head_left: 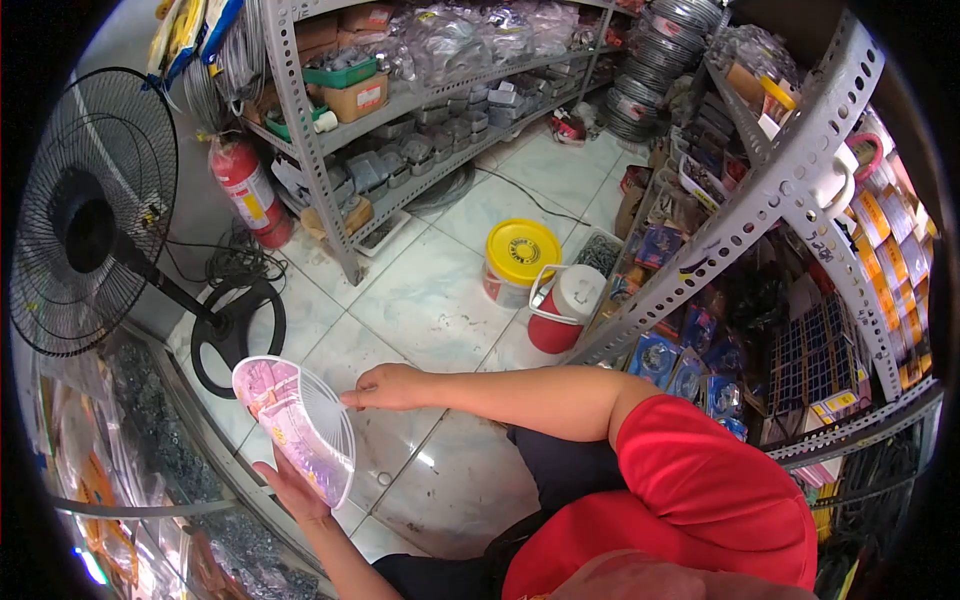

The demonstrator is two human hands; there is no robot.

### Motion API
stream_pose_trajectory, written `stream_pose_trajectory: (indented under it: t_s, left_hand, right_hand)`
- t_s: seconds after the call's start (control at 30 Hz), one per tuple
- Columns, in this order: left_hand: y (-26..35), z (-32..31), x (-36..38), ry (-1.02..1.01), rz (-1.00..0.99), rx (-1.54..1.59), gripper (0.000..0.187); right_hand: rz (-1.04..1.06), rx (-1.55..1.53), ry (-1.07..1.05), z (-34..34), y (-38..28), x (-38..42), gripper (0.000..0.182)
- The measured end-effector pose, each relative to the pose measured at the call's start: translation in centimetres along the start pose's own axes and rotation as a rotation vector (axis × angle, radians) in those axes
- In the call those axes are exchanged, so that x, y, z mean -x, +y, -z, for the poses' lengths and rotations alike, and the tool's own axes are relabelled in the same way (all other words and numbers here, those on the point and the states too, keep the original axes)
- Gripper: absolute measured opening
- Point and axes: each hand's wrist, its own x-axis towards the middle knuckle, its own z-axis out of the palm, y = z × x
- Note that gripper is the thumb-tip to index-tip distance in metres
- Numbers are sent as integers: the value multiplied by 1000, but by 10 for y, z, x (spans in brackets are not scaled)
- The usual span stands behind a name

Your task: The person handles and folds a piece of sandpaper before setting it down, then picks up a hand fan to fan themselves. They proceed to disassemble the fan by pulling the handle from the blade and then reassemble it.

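Note:
A plastic hand fan (284,405) with a pink printed panel, white rim and white ribs is held up in front of me, tilted. My left hand (298,490) supports it from behind at its lower end; the thumb sticks out to the side and the other fingers are mostly hidden by the fan. From the right, my right hand (388,387) reaches across with fingers closed in a pinch at the ribbed edge.
Left stands a black pedestal fan (90,220), with a fire extinguisher (248,195) behind. A yellow-lidded bucket (522,255) and red-and-white jug (566,308) sit on the tiles. Metal shelves (440,150) of parts run along the back; another rack (740,210) rises at right.

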Motion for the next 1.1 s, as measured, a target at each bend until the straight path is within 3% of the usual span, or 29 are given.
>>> stream_pose_trajectory:
  t_s: [0.5, 0.7, 0.97, 1.1]
  left_hand:
    - [1, -14, 10, -25, -36, 4, 77]
    - [1, -14, 10, -29, -48, 4, 78]
    - [2, -14, 10, -33, -54, 5, 79]
    - [11, -9, 12, 58, -151, 196, 74]
  right_hand:
    - [57, 32, 67, -1, 6, 8, 58]
    - [-35, -18, -6, 3, 3, 13, 56]
    - [1, -15, 81, 2, 7, 11, 55]
    - [-27, -56, 87, 12, 0, 15, 53]
